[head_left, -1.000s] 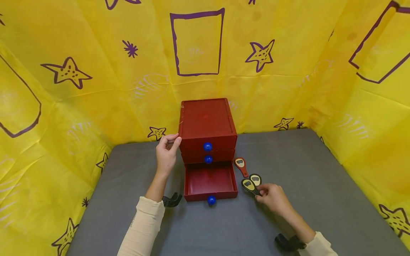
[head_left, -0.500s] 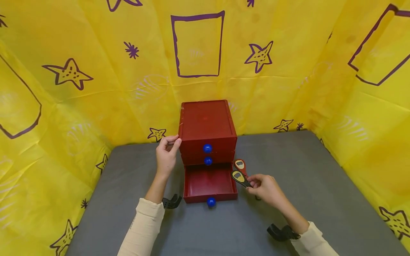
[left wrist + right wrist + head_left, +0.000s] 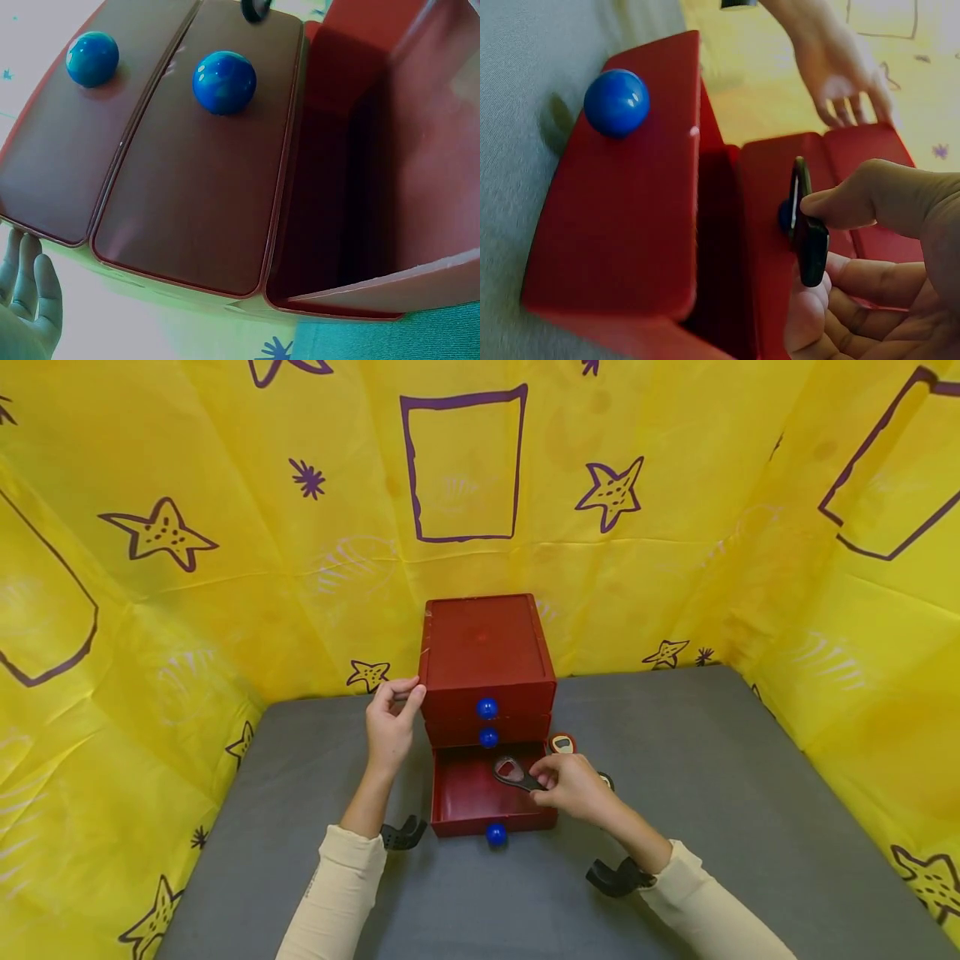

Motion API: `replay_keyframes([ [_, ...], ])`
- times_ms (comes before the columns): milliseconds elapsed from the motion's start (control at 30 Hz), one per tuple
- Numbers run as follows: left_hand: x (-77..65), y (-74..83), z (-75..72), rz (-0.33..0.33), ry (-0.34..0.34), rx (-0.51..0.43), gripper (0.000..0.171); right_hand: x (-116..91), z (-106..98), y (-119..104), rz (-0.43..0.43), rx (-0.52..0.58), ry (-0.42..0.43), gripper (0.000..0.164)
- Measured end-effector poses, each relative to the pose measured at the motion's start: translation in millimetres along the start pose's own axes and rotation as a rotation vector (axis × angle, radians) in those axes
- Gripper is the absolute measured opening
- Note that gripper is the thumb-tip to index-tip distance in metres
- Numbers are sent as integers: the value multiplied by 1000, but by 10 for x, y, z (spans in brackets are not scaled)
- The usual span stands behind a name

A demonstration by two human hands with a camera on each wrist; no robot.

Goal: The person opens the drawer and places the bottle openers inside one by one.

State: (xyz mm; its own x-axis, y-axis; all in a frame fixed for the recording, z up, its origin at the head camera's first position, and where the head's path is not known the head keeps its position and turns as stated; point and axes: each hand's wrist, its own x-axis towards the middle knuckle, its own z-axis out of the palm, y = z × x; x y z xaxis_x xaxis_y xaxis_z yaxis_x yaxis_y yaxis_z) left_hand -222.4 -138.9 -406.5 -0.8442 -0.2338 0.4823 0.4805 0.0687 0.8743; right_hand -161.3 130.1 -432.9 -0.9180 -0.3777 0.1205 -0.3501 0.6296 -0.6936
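A red cabinet (image 3: pixel 483 639) stands against the back, its bottom drawer (image 3: pixel 472 793) pulled out and its upper two closed. My left hand (image 3: pixel 389 731) rests its fingertips at the cabinet's upper left side; the left wrist view shows those fingers (image 3: pixel 26 281) fairly straight. Between thumb and fingertips, my right hand (image 3: pixel 577 787) pinches the handle of a black bottle opener (image 3: pixel 525 782), whose round head hangs over the open drawer. In the right wrist view the opener (image 3: pixel 812 251) appears edge-on. Just beyond the hand lies a red bottle opener (image 3: pixel 562 742), partly covered.
Another black bottle opener (image 3: pixel 607 781) peeks out behind my right hand on the grey tabletop (image 3: pixel 720 777). Blue ball knobs (image 3: pixel 497 835) stick out from the drawer fronts. Yellow patterned cloth (image 3: pixel 300 610) encloses the table at the back and sides.
My right hand has lifted one black bottle opener from beside its twin and carried it left over the open drawer. My left hand stays at the cabinet's side.
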Motion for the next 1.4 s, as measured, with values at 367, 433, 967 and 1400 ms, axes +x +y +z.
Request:
replay_keyframes([
  [367, 19, -75, 0, 38, 4, 8, 21, 263, 348, -124, -33, -80, -63, 21],
  [433, 19, -66, -1, 40, 4, 6, 21, 316, 418, -125, -29, -89, -72, 21],
  [967, 4, -59, -4, 46, 3, -11, 21, 571, 884, -134, 117, -197, -84, 44],
  [1400, -6, -99, -10, 45, -7, 5, 22, 448, 667, -176, 51, -63, -103, 21],
])
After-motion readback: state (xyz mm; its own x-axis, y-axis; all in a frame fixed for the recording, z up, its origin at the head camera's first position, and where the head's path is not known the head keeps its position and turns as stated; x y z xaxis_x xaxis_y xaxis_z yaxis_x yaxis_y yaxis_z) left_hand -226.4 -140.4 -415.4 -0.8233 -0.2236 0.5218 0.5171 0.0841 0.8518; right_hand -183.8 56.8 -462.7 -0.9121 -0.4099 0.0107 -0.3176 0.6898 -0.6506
